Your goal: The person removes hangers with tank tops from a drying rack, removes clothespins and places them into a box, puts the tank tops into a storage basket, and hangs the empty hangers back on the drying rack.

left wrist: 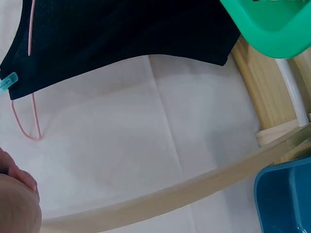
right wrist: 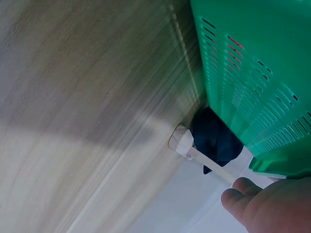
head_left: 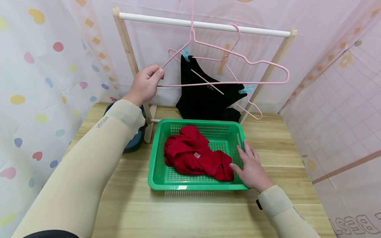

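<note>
My left hand (head_left: 146, 82) grips the left end of a pink hanger (head_left: 256, 62), its fingers curled round the wire. The hanger is bare and stands up in front of the rack's rod. My right hand (head_left: 253, 168) rests at the right rim of a green basket (head_left: 190, 187), thumb and forefinger over the inside, other fingers outside the wall. A crumpled red garment (head_left: 193, 152) lies in the basket, near the right thumb. Behind, a black garment (head_left: 199, 96) hangs from a second pink hanger (head_left: 235, 36), held by a blue clip (head_left: 248, 89) and another clip (head_left: 185, 54).
A rack with a white rod (head_left: 166, 19) and wooden posts (head_left: 126, 43) stands at the back of the wooden table (head_left: 166, 215). Left of the basket sits a blue bin (left wrist: 284, 194), partly hidden by my left arm. Patterned curtains (head_left: 44, 132) enclose the table.
</note>
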`<action>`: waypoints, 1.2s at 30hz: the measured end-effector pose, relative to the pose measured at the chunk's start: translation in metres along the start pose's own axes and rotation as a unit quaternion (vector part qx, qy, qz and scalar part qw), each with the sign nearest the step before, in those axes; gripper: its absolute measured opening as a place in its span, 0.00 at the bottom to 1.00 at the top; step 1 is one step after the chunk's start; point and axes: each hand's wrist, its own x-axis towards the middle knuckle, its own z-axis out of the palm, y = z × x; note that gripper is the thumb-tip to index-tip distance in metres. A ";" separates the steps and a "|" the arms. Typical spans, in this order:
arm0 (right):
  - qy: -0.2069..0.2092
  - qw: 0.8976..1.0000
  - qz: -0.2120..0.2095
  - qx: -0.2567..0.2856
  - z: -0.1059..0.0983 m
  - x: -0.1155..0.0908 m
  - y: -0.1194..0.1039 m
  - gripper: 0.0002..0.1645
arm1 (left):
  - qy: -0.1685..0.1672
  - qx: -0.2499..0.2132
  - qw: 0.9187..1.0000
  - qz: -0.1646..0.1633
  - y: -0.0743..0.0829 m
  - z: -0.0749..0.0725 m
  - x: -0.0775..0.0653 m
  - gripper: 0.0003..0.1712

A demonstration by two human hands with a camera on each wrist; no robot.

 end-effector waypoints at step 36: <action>0.013 1.000 -0.013 -0.004 0.000 0.003 0.001 0.48 | -0.011 0.061 0.998 0.006 -0.025 0.014 0.000 0.22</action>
